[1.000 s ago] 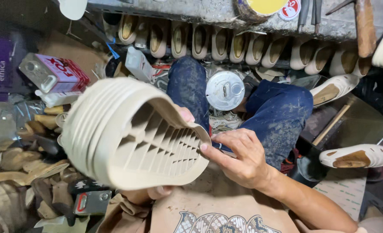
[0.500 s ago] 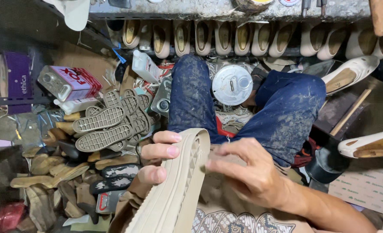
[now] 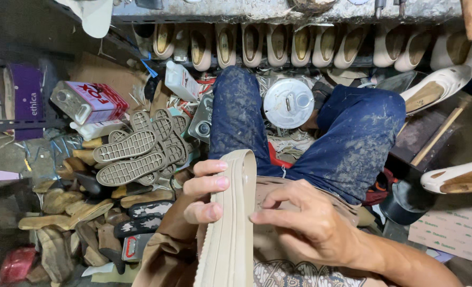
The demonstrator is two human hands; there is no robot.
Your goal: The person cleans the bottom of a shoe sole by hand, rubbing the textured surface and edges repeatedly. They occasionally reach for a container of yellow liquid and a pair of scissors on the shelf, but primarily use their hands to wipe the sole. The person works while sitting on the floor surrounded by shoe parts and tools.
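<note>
A beige rubber shoe sole stands on edge over my lap, its ribbed side rim facing the camera. My left hand grips it from the left, fingers curled over the rim. My right hand presses against its right side, fingertips on the sole's edge. My legs in stained blue jeans stretch out beyond it.
A heap of tan treaded soles lies to the left, above darker soles and scraps. A row of cream shoes lines the bench. Also around: a round metal can lid, a pink-and-white can, loose cream shoes at right.
The sole has been turned from showing its hollow ribbed underside to standing edge-on, and lowered toward my lap. Both hands stayed on it. The camera view shifted slightly.
</note>
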